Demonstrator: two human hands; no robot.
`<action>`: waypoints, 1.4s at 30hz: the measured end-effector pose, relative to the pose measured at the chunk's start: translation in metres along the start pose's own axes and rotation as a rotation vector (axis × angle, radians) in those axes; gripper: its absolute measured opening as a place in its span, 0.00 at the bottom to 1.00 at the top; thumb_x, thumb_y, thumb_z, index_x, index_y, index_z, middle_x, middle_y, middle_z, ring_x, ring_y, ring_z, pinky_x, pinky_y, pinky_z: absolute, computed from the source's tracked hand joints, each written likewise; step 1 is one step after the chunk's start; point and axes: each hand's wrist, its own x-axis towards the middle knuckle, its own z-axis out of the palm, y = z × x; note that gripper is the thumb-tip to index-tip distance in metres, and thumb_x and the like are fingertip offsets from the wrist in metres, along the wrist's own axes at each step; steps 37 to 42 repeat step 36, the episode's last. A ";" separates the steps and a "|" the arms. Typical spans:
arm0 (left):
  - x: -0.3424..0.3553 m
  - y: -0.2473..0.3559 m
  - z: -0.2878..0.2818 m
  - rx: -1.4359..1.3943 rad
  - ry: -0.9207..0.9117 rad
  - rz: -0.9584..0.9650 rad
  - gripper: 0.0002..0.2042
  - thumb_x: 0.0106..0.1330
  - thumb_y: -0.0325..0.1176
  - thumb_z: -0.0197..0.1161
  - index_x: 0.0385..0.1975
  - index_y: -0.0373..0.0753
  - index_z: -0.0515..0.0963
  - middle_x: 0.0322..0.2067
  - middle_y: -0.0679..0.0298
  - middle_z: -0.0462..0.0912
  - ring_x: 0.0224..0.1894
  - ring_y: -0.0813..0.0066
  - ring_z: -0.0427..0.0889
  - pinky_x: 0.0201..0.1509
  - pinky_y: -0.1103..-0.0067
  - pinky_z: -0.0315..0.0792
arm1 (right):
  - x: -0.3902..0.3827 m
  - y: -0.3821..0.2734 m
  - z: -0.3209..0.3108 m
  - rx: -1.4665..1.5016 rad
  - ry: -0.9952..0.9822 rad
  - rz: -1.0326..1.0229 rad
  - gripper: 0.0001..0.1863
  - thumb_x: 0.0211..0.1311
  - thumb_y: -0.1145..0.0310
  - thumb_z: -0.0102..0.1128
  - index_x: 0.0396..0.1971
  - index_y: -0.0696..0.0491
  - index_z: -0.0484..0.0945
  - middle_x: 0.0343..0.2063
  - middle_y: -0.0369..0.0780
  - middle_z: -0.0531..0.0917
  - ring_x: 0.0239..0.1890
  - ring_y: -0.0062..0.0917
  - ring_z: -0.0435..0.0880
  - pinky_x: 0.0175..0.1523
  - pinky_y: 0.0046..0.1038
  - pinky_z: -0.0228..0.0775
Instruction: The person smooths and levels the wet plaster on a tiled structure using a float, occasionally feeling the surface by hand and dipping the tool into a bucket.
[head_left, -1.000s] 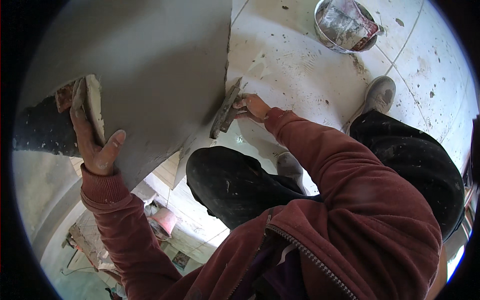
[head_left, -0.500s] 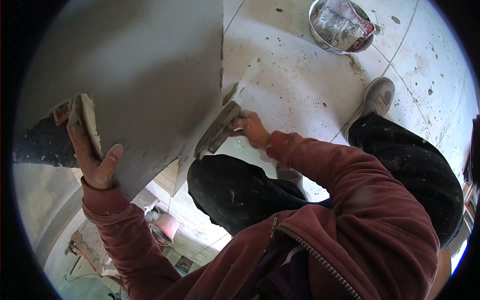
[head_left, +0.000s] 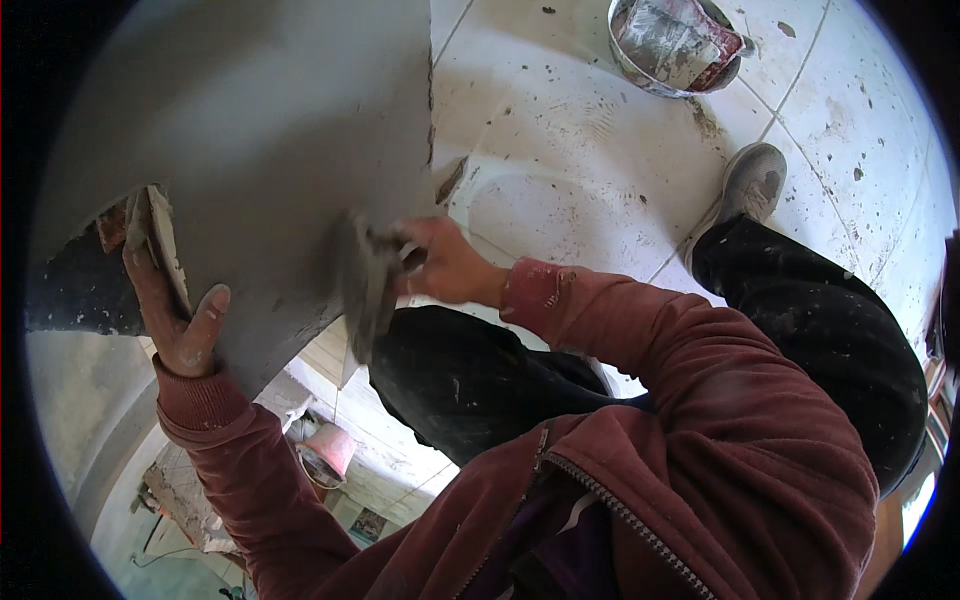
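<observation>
In my right hand is a grey, plaster-smeared trowel, its flat blade blurred by motion. The blade overlaps the right part of a smooth grey plastered surface, close above my bent knee; contact cannot be made out. My left hand is at the broken opening in that surface. Its straight fingers run along a pale-edged strip, with the thumb on the other side, over the grey plaster. Part of the fingers is hidden behind the strip's edge.
A plaster-caked bucket with a stained bag or scoop-like thing inside stands on the spattered tile floor. A dark sliver lies by the plaster edge. Below left are a pink bucket and a cluttered board.
My right hand has moved the trowel left, from the plastered surface's right edge onto its face, and turned the blade more upright. My left hand keeps its place at the opening.
</observation>
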 end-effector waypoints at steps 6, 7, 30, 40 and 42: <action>0.002 0.003 0.001 -0.034 -0.021 -0.001 0.46 0.42 0.52 0.64 0.59 0.33 0.51 0.55 0.53 0.57 0.57 0.60 0.57 0.59 0.69 0.53 | -0.018 0.069 -0.033 0.595 0.270 0.429 0.18 0.47 0.70 0.56 0.41 0.60 0.71 0.34 0.41 0.75 0.39 0.25 0.74 0.43 0.26 0.70; -0.001 0.004 0.001 -0.062 -0.010 -0.047 0.46 0.42 0.52 0.64 0.59 0.33 0.51 0.55 0.53 0.57 0.57 0.60 0.57 0.59 0.69 0.52 | -0.018 0.074 -0.040 0.579 0.323 0.532 0.17 0.48 0.71 0.54 0.40 0.61 0.71 0.34 0.41 0.76 0.39 0.25 0.75 0.43 0.26 0.69; -0.004 0.010 0.003 -0.071 -0.009 -0.032 0.43 0.45 0.46 0.63 0.59 0.33 0.50 0.57 0.54 0.54 0.60 0.61 0.53 0.61 0.70 0.47 | 0.006 0.069 -0.054 0.615 0.406 0.388 0.20 0.41 0.72 0.61 0.38 0.60 0.73 0.29 0.42 0.78 0.32 0.29 0.76 0.39 0.29 0.70; -0.004 0.008 0.002 -0.103 0.011 -0.062 0.44 0.45 0.47 0.63 0.59 0.34 0.49 0.57 0.54 0.54 0.60 0.62 0.53 0.61 0.70 0.47 | 0.012 -0.012 -0.013 -0.055 0.114 -0.188 0.27 0.36 0.66 0.66 0.42 0.56 0.72 0.37 0.40 0.76 0.43 0.31 0.74 0.50 0.30 0.64; -0.004 0.008 0.002 -0.103 0.011 -0.062 0.44 0.45 0.47 0.63 0.59 0.34 0.49 0.57 0.54 0.54 0.60 0.62 0.53 0.61 0.70 0.47 | 0.012 -0.012 -0.013 -0.055 0.114 -0.188 0.27 0.36 0.66 0.66 0.42 0.56 0.72 0.37 0.40 0.76 0.43 0.31 0.74 0.50 0.30 0.64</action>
